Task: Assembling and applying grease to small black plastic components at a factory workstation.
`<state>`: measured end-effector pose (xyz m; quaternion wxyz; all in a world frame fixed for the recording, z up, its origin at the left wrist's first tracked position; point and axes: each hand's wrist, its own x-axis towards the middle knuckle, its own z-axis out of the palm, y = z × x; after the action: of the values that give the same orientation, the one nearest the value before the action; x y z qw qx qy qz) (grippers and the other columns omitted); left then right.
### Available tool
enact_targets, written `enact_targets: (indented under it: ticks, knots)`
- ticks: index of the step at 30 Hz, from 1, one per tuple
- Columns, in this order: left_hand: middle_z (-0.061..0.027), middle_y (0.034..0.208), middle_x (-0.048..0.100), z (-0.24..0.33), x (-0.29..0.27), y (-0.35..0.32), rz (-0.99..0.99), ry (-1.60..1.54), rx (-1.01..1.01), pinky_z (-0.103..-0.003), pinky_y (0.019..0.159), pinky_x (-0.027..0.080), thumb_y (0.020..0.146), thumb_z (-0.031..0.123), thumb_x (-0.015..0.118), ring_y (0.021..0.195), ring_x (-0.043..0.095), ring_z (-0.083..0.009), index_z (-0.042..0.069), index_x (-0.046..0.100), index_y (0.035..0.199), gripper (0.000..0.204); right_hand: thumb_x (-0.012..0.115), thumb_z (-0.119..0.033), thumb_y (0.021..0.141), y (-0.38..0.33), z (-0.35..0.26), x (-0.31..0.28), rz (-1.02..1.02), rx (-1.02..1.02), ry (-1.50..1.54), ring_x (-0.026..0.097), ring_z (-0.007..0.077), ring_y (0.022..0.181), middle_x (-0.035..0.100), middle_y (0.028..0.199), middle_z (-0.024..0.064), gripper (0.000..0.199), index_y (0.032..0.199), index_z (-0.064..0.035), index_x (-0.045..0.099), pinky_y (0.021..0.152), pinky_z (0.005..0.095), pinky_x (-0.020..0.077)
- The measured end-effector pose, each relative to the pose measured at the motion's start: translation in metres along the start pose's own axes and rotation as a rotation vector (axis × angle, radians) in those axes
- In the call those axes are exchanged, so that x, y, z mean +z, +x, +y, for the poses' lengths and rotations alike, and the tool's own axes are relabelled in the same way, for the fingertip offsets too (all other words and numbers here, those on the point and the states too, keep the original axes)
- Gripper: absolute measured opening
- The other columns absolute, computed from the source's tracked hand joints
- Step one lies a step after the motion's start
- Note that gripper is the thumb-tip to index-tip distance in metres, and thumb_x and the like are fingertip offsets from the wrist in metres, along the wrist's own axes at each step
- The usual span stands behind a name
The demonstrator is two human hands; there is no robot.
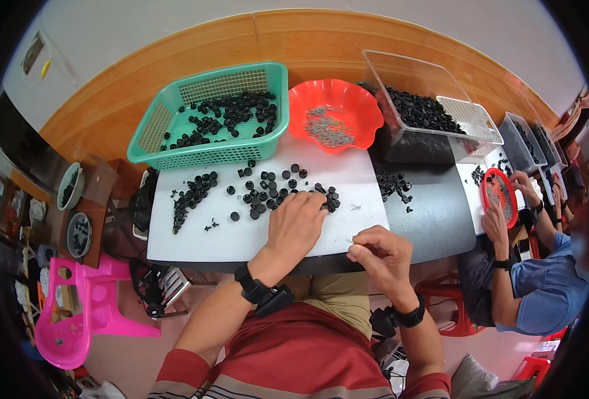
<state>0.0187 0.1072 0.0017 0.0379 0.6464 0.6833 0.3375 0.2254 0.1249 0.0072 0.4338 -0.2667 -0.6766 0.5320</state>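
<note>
My left hand (294,223) reaches over the white board (208,246), fingers bent and close together among small black round caps (262,196). Its fingertips are partly hidden, so what they hold, if anything, does not show. At the board's front edge, my right hand (384,256) pinches a thin metal pin (350,241) between thumb and forefinger, its end sticking out to the left. A couple of loose pins (355,207) lie farther back on the board. Smaller black pieces (181,213) are heaped with more caps at the left.
Behind the board stand a green basket (208,156) of black parts, a red scalloped bowl (367,136) of pins and a clear bin (414,63) of black parts. At right, a co-worker (540,272) holds a red basket (486,199). A pink chair (75,326) is lower left.
</note>
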Motion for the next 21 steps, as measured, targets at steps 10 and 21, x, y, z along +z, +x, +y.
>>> enact_targets:
  ticks: [10,21]
  knots:
    - [-0.0086,0.089,0.074,0.007,-0.022,-0.005,-0.128,-0.325,-0.194,-0.03,0.07,0.055,0.087,0.007,0.076,0.076,0.068,-0.0184,0.004,0.075,0.101,0.014,0.071,0.006,0.093,-0.001,0.001,-0.002,0.03,0.015,0.059,0.068,0.0146,0.077,0.067,0.095,0.0113,0.004,0.097,0.0064,0.07,0.069,0.0258,0.057]
    - [-0.0096,0.107,0.074,0.005,-0.032,-0.038,-0.304,-1.615,-0.647,-0.027,0.084,0.062,0.097,0.005,0.071,0.093,0.073,-0.0148,0.0,0.069,0.117,0.02,0.079,-0.001,0.088,0.014,-0.007,0.018,0.037,-0.156,-0.089,0.066,0.0126,0.074,0.071,0.09,0.0088,0.011,0.098,0.0003,0.073,0.065,0.0258,0.0527]
